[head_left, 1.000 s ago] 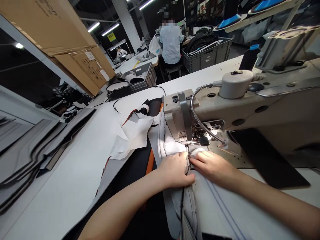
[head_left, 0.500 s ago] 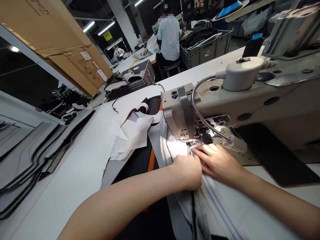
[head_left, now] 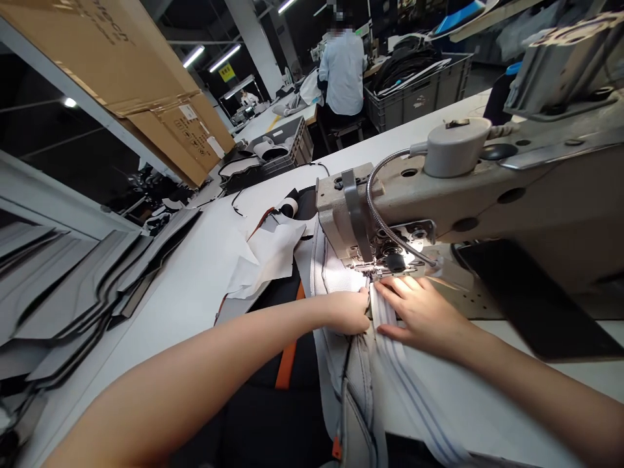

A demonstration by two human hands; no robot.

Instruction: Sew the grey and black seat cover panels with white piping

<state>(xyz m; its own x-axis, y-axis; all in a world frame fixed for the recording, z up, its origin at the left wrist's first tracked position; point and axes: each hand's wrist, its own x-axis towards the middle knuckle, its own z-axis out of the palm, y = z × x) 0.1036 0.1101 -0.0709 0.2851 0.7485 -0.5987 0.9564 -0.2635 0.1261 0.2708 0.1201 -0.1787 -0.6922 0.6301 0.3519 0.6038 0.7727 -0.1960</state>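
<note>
Close below the lit needle area of a sewing machine (head_left: 341, 208), my left hand (head_left: 347, 312) is closed on the edge of a grey fabric piece (head_left: 334, 348) with dark piping. The fingertips are partly hidden. My right hand (head_left: 422, 309) lies with fingers spread on a white strip with blue lines (head_left: 414, 403), just right of the left hand. That strip runs up under the presser area and trails down towards me. Black fabric with an orange strap (head_left: 287, 364) lies beneath my left forearm. The needle itself cannot be made out.
Stacked grey panels (head_left: 92, 273) lie on the left of the white table (head_left: 180, 273). White paper-like pieces (head_left: 268, 257) rest left of the machine. A dark flat slab (head_left: 531, 299) is at right. Behind stand cardboard boxes (head_left: 170, 123), crates (head_left: 419, 91) and a seated person (head_left: 344, 71).
My left hand has moved slightly left, away from the right hand, uncovering more of the white strip. Right fingers have spread a little. The camera view has shifted slightly.
</note>
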